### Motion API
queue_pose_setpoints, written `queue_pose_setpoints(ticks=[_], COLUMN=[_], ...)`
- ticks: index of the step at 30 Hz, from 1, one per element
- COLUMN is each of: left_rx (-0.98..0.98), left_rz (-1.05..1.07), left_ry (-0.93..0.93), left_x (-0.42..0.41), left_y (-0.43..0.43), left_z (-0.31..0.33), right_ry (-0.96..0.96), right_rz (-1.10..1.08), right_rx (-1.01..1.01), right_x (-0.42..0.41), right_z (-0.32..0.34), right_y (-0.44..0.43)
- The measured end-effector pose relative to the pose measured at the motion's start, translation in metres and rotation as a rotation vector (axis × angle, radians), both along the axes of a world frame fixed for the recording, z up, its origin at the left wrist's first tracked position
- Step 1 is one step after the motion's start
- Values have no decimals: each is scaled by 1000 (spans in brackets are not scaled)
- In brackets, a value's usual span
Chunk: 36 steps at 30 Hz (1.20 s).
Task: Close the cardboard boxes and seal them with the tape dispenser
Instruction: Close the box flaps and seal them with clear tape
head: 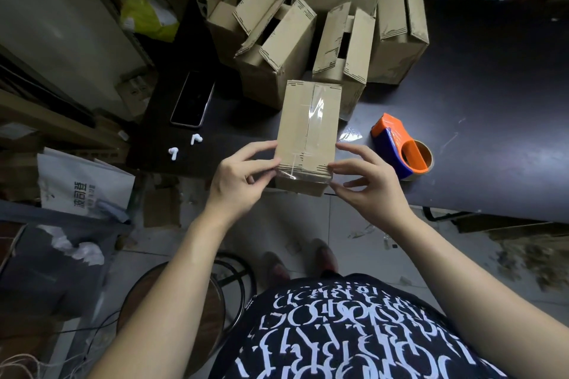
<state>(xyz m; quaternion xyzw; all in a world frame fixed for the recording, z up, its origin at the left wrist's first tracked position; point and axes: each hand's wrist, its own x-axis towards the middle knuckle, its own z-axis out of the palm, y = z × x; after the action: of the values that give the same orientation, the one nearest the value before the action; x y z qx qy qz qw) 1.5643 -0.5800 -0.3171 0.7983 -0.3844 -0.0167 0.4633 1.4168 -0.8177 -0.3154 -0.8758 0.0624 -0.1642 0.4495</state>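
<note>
Dark table [492,95], boxes [283,49], tape dispenser [397,144], phone [192,98]

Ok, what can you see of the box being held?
The box is brown cardboard with dark dashed print at both ends, flaps closed. Glossy clear tape runs along the top seam and over the near end. It lies lengthwise at the near edge of the table. The left hand and right hand hold its near corners.

Black shirt [354,332], seemingly white glyph print.
</note>
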Motion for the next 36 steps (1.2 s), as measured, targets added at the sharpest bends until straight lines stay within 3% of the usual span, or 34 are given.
queue_pose_setpoints(ticks=[5, 18, 26, 31, 36], left_rx=[-9, -6, -65, -43, -119], left_rz=[-6, 50, 60, 189, 198], left_ry=[-16, -212, -219, -287, -87], left_x=[2, -4, -10, -24, -32], left_y=[-2, -11, -17, -22, -20], left_z=[-1, -8, -16, -21, -21], right_ry=[-21, -175, -196, -226, -237], right_rz=[-10, -21, -60, -82, -48], right_rx=[23, -208, -171, -199, -232], right_x=[1, 2, -3, -7, -11], right_z=[2, -13, -13, -19, -15], right_y=[0, 0, -4, -3, -1])
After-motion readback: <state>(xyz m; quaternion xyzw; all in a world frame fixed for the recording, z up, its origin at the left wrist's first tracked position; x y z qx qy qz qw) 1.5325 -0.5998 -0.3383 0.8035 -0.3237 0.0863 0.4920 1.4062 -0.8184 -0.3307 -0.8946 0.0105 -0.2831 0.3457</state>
